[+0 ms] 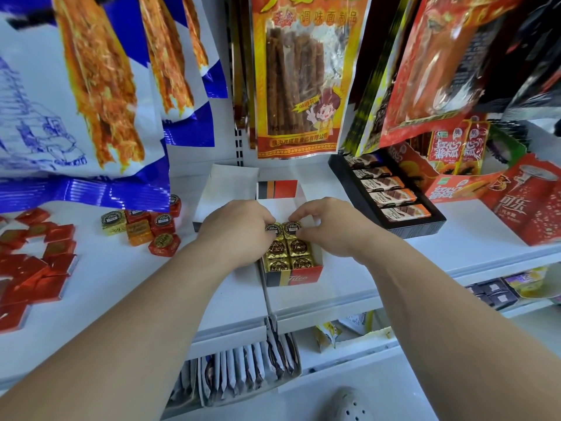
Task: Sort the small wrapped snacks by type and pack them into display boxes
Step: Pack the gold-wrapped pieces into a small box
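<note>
Gold-wrapped snacks point(288, 248) fill two rows in a red & black display box point(299, 277), ctr of white shelf point(127, 278). Left hand point(239, 229) & right hand point(329, 226), fingers curled, each pinch a far-row snack. Loose mixed snacks point(145, 230) lie left; black tray of choc bars point(394, 196) right.

White shop shelf point(121, 268); large snack bags point(297, 71) hang at twelve o'clock; lower shelf point(349, 375) at six.
</note>
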`<state>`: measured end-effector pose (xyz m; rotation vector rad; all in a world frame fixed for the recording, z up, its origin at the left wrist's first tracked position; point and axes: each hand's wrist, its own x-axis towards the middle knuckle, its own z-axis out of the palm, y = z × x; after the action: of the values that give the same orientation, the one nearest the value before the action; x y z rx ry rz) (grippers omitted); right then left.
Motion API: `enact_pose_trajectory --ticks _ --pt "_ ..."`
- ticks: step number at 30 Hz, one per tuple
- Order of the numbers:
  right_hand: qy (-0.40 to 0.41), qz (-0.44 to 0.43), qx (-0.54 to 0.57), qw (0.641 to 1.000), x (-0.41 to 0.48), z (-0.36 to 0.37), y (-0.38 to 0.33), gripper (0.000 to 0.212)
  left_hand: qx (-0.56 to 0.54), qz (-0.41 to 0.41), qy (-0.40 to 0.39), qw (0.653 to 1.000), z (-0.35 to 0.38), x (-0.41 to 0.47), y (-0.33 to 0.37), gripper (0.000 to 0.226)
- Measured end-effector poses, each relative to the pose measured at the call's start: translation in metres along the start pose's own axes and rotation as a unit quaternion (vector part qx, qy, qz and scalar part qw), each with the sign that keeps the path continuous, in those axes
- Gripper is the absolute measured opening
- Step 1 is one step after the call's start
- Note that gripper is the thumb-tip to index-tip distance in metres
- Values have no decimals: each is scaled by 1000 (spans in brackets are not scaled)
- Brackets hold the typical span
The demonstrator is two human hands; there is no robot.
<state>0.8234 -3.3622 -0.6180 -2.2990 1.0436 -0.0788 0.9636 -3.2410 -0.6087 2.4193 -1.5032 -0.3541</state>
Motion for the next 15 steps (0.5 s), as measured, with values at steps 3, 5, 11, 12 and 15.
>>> enact_pose_trajectory --ticks 3,5,11,12,15 --pt "1 -9 -20 1000 -2 -2 0 25 -2 9 5 1000 2 -1 -1 26" --pt "22 -27 -29 999 -4 -3 0 35 -23 20 17 999 3 -2 -4 28" --pt "176 -80 7 981 -9 -10 -10 31 -91 32 128 987 -16 -10 -24 27" --pt "187 -88 11 978 -10 -9 -14 29 -96 24 147 984 -19 -13 -31 24" --pt "203 -116 1 972 -15 -1 -31 27 -96 -11 190 977 -26 -25 -61 16"
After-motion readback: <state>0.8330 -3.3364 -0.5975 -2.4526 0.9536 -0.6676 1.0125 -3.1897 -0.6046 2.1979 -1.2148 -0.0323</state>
